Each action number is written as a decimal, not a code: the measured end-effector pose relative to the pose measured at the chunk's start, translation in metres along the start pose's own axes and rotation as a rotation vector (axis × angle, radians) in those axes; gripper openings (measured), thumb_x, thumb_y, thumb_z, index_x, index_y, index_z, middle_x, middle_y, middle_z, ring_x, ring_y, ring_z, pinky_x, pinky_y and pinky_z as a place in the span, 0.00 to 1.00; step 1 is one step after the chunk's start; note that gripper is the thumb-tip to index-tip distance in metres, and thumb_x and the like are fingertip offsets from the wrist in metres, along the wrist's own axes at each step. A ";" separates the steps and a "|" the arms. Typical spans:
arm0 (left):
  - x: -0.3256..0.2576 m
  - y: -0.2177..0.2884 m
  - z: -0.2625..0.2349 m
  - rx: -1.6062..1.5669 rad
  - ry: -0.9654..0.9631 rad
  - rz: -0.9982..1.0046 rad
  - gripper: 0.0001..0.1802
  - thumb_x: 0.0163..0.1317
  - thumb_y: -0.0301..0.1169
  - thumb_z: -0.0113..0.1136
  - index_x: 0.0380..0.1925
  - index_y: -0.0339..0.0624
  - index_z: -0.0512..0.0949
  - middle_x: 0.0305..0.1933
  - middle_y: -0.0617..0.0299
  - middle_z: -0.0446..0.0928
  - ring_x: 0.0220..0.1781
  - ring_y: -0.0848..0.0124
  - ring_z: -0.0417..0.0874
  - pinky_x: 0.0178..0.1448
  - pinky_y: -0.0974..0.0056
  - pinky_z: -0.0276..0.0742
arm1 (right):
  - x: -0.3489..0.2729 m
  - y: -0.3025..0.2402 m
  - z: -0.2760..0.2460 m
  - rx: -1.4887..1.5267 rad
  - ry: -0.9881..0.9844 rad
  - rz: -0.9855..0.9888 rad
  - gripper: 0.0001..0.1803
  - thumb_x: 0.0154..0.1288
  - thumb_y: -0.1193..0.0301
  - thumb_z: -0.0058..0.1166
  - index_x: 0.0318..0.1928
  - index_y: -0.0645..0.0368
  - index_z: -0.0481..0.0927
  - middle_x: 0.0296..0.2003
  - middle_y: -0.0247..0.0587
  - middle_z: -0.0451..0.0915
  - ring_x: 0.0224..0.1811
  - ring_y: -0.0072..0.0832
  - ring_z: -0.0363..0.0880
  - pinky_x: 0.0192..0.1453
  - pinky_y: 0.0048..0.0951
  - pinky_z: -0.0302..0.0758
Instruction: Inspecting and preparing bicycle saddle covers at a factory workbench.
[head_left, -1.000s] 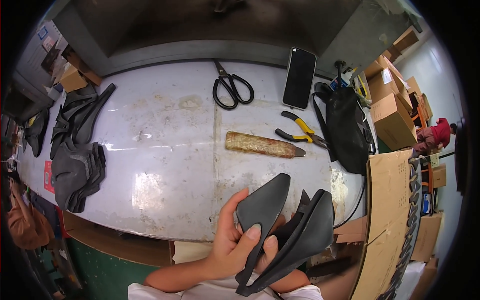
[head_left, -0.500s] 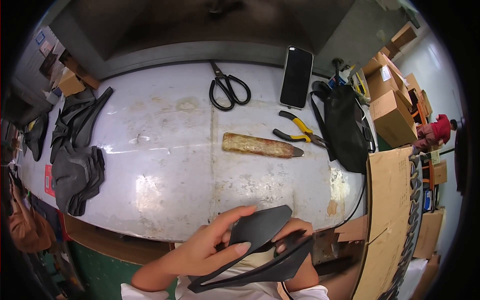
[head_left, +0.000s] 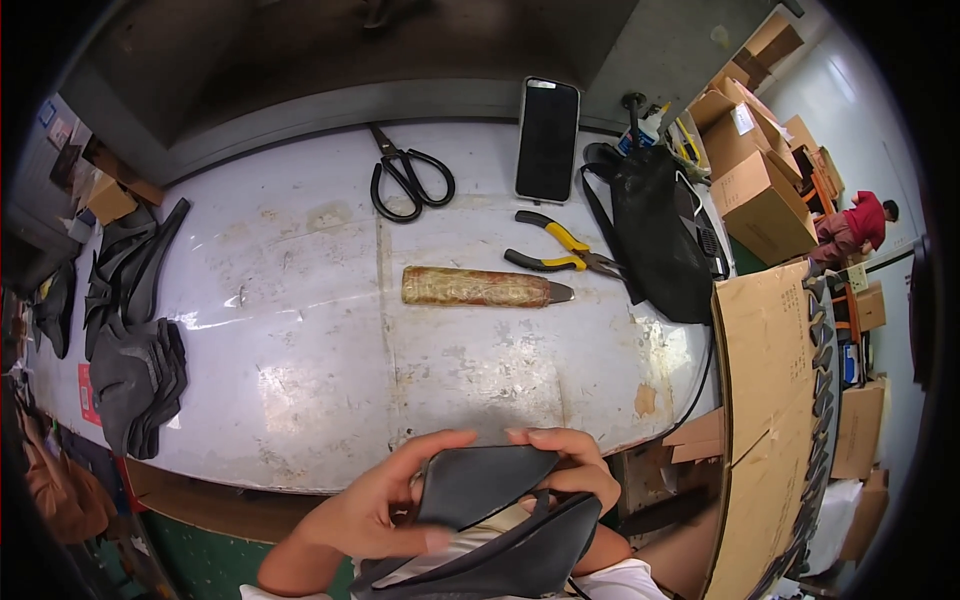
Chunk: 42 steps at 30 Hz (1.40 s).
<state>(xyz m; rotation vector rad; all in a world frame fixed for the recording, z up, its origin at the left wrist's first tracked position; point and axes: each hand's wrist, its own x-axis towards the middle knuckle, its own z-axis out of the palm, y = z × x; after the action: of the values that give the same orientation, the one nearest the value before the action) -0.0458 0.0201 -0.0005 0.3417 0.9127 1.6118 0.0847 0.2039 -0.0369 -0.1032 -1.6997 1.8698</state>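
Note:
Close to my body, at the table's front edge, both hands hold a black shoe upper point(head_left: 480, 485), a folded leather-like piece with a strap-like loop. My left hand point(head_left: 385, 500) grips its left side, with the thumb across the front and the fingers behind. At its upper right edge my right hand point(head_left: 578, 468) closes over it, partly hidden by the piece. Beyond my hands on the table lies a tape-wrapped knife point(head_left: 475, 287) with a short blade pointing right. Yellow-and-black pliers point(head_left: 565, 245) and black-handled scissors point(head_left: 410, 180) lie farther back.
Stacked black pieces point(head_left: 140, 380) lie at the table's left. A phone point(head_left: 548, 140) stands at the back beside a black bag point(head_left: 660, 235). To the right are a large cardboard sheet point(head_left: 765, 400) with a row of dark pieces, boxes point(head_left: 765, 205), and a distant person in red point(head_left: 862, 222).
The shoe upper has turned and come lower, nearer my body. My right hand has moved up onto its upper edge, its fingers now more visible. The view has shifted slightly right.

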 end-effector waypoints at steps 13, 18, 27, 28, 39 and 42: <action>0.008 0.027 0.005 1.084 -0.006 0.515 0.36 0.47 0.31 0.73 0.60 0.40 0.74 0.42 0.57 0.76 0.40 0.60 0.76 0.46 0.60 0.74 | -0.001 -0.011 0.004 -0.420 -0.305 -0.388 0.13 0.48 0.69 0.73 0.30 0.58 0.81 0.51 0.49 0.77 0.53 0.51 0.79 0.53 0.45 0.78; 0.005 0.017 0.002 1.308 0.049 0.629 0.25 0.45 0.38 0.74 0.45 0.43 0.84 0.38 0.64 0.76 0.32 0.67 0.75 0.35 0.65 0.74 | -0.002 -0.006 0.001 -0.485 -0.229 -0.414 0.13 0.54 0.61 0.69 0.23 0.54 0.80 0.49 0.43 0.77 0.56 0.44 0.73 0.55 0.49 0.75; 0.005 0.014 -0.002 1.331 0.034 0.710 0.22 0.43 0.40 0.75 0.40 0.44 0.85 0.33 0.64 0.75 0.27 0.69 0.74 0.27 0.67 0.72 | -0.013 0.003 0.011 -0.367 -0.126 -0.473 0.10 0.55 0.69 0.68 0.26 0.59 0.80 0.48 0.43 0.66 0.51 0.42 0.74 0.53 0.49 0.77; 0.004 0.014 -0.001 1.316 0.031 0.699 0.22 0.43 0.39 0.75 0.40 0.44 0.85 0.34 0.64 0.75 0.27 0.68 0.74 0.27 0.67 0.72 | -0.013 0.003 0.011 -0.371 -0.128 -0.468 0.10 0.55 0.69 0.69 0.25 0.59 0.80 0.49 0.43 0.65 0.51 0.42 0.74 0.53 0.49 0.77; 0.003 0.001 0.012 1.165 0.049 0.640 0.42 0.49 0.23 0.71 0.65 0.28 0.64 0.49 0.48 0.74 0.44 0.59 0.76 0.47 0.61 0.75 | 0.000 0.022 0.024 0.069 -0.003 -0.009 0.44 0.44 0.62 0.79 0.58 0.57 0.64 0.63 0.55 0.61 0.68 0.49 0.62 0.72 0.50 0.58; -0.002 -0.002 0.013 1.014 0.111 0.587 0.43 0.53 0.21 0.68 0.68 0.27 0.58 0.58 0.43 0.69 0.51 0.53 0.74 0.54 0.58 0.73 | 0.012 0.013 0.045 0.107 0.154 0.116 0.32 0.55 0.63 0.72 0.53 0.59 0.67 0.58 0.55 0.66 0.62 0.43 0.69 0.67 0.48 0.65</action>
<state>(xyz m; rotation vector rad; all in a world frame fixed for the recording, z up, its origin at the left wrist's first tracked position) -0.0352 0.0228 0.0065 1.3244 1.8017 1.5554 0.0502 0.1703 -0.0367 -0.3010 -1.5158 1.9789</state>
